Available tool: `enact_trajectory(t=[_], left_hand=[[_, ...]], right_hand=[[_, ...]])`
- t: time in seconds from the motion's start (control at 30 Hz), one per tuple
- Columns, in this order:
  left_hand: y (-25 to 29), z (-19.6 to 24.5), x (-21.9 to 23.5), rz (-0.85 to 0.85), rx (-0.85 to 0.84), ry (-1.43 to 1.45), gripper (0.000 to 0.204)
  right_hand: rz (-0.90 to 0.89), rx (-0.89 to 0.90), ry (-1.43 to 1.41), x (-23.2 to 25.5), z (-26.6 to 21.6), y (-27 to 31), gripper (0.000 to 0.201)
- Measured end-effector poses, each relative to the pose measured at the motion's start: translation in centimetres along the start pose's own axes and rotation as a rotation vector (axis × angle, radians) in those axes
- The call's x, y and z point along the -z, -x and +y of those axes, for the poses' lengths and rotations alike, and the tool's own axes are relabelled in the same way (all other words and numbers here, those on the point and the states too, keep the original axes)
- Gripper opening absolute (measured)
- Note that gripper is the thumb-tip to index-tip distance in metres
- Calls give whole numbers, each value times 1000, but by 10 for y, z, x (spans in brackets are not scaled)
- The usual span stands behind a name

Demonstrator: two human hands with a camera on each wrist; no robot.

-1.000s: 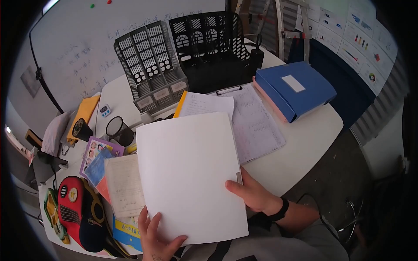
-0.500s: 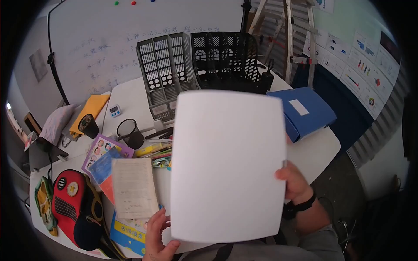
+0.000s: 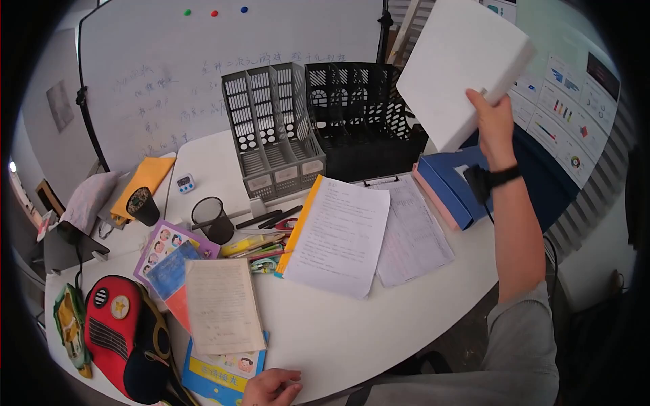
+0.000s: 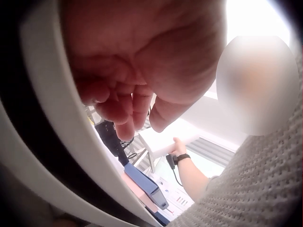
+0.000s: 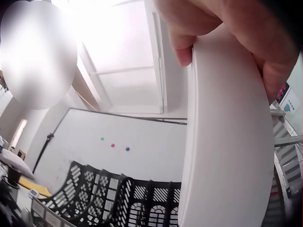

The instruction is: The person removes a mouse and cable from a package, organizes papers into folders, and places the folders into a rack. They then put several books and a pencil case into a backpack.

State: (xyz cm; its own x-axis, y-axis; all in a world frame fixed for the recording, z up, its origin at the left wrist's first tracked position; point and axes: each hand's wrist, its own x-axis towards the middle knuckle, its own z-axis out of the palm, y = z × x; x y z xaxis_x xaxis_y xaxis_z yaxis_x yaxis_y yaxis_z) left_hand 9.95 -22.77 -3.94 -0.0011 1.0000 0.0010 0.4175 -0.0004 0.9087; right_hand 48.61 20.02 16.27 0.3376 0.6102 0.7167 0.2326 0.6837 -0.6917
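My right hand (image 3: pixel 496 128) grips a white file box (image 3: pixel 457 68) by its narrow side, raised in the air above the blue file box (image 3: pixel 450 186). In the right wrist view the thumb and fingers span the thick white side (image 5: pixel 229 123). Near the table's front edge, my left hand (image 3: pixel 272 388) holds nothing, its fingers loosely bent, just below a blue-and-yellow booklet (image 3: pixel 217 375). The left wrist view shows that hand's palm (image 4: pixel 151 52) close up, with the white box farther off.
Grey (image 3: pixel 271 128) and black (image 3: pixel 355 108) file racks stand at the back of the table. Written sheets (image 3: pixel 338 237) and a clipboard (image 3: pixel 416 237) lie in the middle. To the left are a worn booklet (image 3: pixel 225 304), mesh pen cup (image 3: pixel 212 220), pens and a red bag (image 3: pixel 112 325).
My right hand has lifted the white file box from in front of me up to the far right, tilting it and uncovering the sheets and clipboard. The left hand stays low near the table's front edge.
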Motion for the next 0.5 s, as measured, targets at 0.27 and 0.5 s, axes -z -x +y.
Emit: enact_trajectory(t=[0.27, 0.5], left_hand=[[2, -1, 4, 74, 55, 134, 16], [4, -12, 3, 134, 12, 128, 16]], right_hand=[[55, -48, 406, -62, 48, -26, 67], [-3, -36, 392, -73, 95, -56, 67]])
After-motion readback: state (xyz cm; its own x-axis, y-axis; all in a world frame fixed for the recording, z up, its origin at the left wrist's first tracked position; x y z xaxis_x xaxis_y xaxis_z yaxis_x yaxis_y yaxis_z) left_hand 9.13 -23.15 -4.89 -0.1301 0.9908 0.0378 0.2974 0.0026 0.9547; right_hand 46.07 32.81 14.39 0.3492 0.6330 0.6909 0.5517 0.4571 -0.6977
